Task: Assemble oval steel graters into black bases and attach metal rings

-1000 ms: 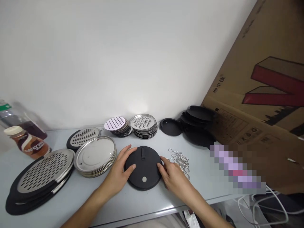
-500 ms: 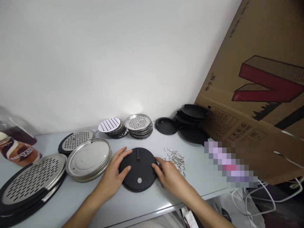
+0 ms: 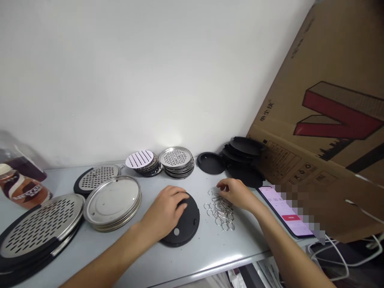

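Note:
A round black plastic cover (image 3: 188, 224) with a pale dot lies flat near the front of the table. My left hand (image 3: 166, 212) is over its upper left part, fingers curled onto the top and thumb bent inward. Those fingers hide the cover's raised tab. To the right is a loose pile of metal rings and hooks (image 3: 220, 212). At the pile's back edge, my right hand (image 3: 235, 193) has thumb and fingertips drawn together in a pinch. Whatever is between those fingertips is too small to make out.
Stacked metal plates (image 3: 112, 202) and slotted discs (image 3: 45, 224) stand left. Slotted metal discs (image 3: 176, 157) and black covers (image 3: 244, 148) line the wall. A phone (image 3: 288, 212) and cardboard box (image 3: 300, 160) are right. A Nescafé bottle (image 3: 25, 190) stands far left.
My right hand has left the cover's right edge and moved to the ring pile. My left hand has shifted from the left edge onto the cover's top. The cover has turned slightly.

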A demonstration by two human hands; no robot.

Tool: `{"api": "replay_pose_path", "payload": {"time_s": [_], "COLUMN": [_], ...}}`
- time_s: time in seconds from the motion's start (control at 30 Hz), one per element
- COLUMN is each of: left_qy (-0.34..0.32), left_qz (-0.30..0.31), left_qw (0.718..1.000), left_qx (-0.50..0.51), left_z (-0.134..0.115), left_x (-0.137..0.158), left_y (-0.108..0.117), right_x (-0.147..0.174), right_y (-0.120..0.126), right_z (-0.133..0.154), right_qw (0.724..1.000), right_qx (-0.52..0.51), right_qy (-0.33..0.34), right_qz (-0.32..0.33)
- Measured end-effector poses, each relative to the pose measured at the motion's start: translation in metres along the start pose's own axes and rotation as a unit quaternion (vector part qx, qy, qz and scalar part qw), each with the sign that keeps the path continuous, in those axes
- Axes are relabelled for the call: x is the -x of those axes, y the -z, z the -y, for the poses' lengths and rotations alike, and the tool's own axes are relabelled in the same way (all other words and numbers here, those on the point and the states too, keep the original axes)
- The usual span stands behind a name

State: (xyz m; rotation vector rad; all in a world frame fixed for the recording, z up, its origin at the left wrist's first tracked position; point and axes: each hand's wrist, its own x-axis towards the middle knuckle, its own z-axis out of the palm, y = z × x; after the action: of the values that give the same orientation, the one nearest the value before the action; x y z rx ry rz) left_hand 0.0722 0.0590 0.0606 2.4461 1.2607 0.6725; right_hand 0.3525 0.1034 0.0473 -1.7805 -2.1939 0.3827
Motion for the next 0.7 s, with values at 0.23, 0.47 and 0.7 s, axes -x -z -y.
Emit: {"api": "replay_pose_path", "payload": {"time_s": [0.23, 0.47, 0.7], "left_qy": [0.002, 0.043, 0.094], "left_qz": [0.122, 0.223, 0.265], "left_qw": [0.992, 0.973, 0.957], "left_qx": [-0.017, -0.045, -0.070], "left_z": [-0.024, -0.026, -0.024], "left_x": [-0.095, -0.115, -0.123], "left_y": [-0.044, -0.063, -0.055], "right_x": [-0.018, -0.025, -0.030], "right_y": [0.006, 0.002, -0.005], "right_z": [-0.007, -0.009, -0.004], "right_qw": [0.997, 0.992, 0.990], "right_qx": [0.009, 0.002, -0.003], "right_qy": [0.030, 0.048, 0.055], "right_qz": [0.073, 0.113, 0.128]}}
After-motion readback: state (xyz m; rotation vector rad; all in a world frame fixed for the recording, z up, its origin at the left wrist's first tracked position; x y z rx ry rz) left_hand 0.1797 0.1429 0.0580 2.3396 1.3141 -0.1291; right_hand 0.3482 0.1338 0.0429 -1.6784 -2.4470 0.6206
